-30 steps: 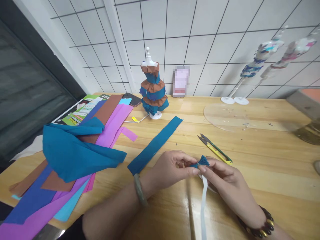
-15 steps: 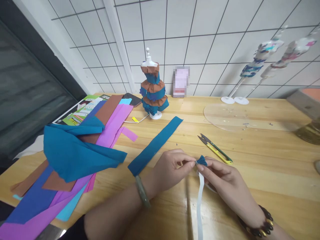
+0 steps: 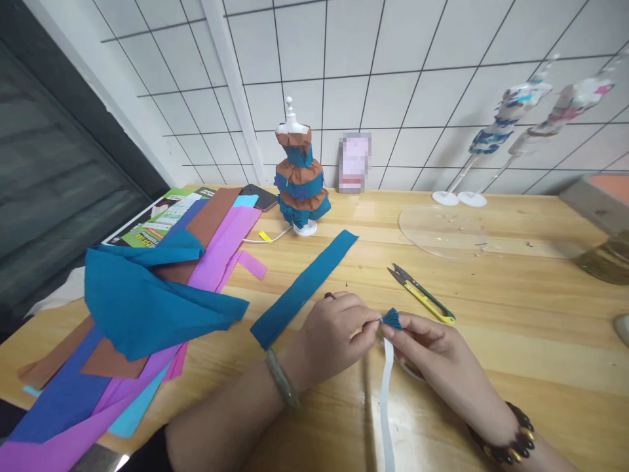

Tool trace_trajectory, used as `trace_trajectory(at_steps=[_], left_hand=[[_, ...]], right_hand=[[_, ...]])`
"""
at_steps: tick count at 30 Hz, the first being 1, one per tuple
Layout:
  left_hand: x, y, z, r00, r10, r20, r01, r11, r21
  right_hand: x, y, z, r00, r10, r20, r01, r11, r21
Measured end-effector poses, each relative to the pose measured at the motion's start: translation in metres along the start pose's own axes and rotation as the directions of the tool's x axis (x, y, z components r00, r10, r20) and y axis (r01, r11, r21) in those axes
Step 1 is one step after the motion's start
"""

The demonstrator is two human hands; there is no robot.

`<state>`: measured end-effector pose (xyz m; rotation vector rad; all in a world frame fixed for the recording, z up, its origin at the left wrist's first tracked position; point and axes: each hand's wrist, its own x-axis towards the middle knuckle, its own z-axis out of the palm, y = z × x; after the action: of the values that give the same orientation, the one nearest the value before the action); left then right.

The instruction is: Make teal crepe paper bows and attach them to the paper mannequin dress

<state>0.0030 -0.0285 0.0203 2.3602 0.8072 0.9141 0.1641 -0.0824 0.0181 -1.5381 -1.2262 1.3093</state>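
Note:
Between my two hands is a small fan of pleated teal crepe paper (image 3: 392, 319). My left hand (image 3: 339, 331) pinches its narrow, gathered end between thumb and forefinger. The thumb and fingers of my right hand (image 3: 432, 347) close on its right side. A white tape (image 3: 387, 400) hangs from under my right fingers down toward the bottom edge; part of its roll is hidden behind that hand. Left of my hands a flat teal strip (image 3: 307, 288) lies on the table. Thread snips (image 3: 422, 293) with yellow and green handles lie just beyond my right hand.
A small dress form (image 3: 301, 174) in brown and teal ruffles stands near the wall. Coloured crepe sheets (image 3: 157, 308) pile up at left. At the back right are a clear round plate (image 3: 432, 229), two more dress forms (image 3: 491, 134) and a grey box (image 3: 597, 200).
Both hands have shifted slightly left with the pleated paper. My left fingers have curled in more around the gathered end, and the white tape has swung a little left.

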Motion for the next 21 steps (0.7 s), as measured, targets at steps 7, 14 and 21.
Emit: trace_trajectory(at_steps=[7,14,21], left_hand=[[0.002,0.006,-0.002,0.907,-0.388,0.163,0.420,0.799,-0.430],[0.003,-0.002,0.002,0.775,-0.505,0.380,0.600,0.399,-0.693],[0.006,-0.004,0.003,0.687,-0.498,0.529,0.667,0.144,-0.731]], right_hand=[[-0.001,-0.004,0.002,0.999,-0.030,-0.038,0.032,0.999,0.037],[-0.002,-0.003,0.001,0.997,-0.080,0.007,0.080,0.997,0.012],[-0.001,-0.003,0.000,0.990,-0.136,-0.041,0.135,0.991,-0.013]])
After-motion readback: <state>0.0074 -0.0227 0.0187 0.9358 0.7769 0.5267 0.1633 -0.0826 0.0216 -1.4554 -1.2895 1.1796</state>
